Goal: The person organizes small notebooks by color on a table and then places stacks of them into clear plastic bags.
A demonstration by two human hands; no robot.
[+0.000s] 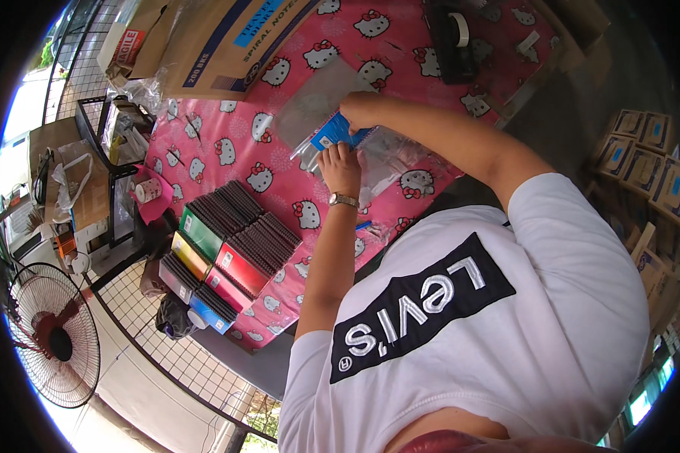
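Observation:
A small blue notebook (332, 133) lies over clear plastic bags (310, 94) near the middle of the table. My left hand (340, 164), with a watch on the wrist, has its fingers on the notebook's near edge. At its far right corner, my right hand (360, 112) is curled round the edge, the fingertips mostly hidden. More crinkled clear plastic (389, 162) spreads beside and below my hands. To the left stand stacks of spiral notebooks (230, 241) with green, yellow, red, pink and blue covers, their dark coils upward.
The table has a pink patterned cover (238, 143). A large cardboard box (227, 49) stands at the far left, a black tape dispenser (453, 45) at the far right. A blue pen (364, 225) lies near my body. A fan (57, 343) stands left; stacked cartons (642, 162) stand right.

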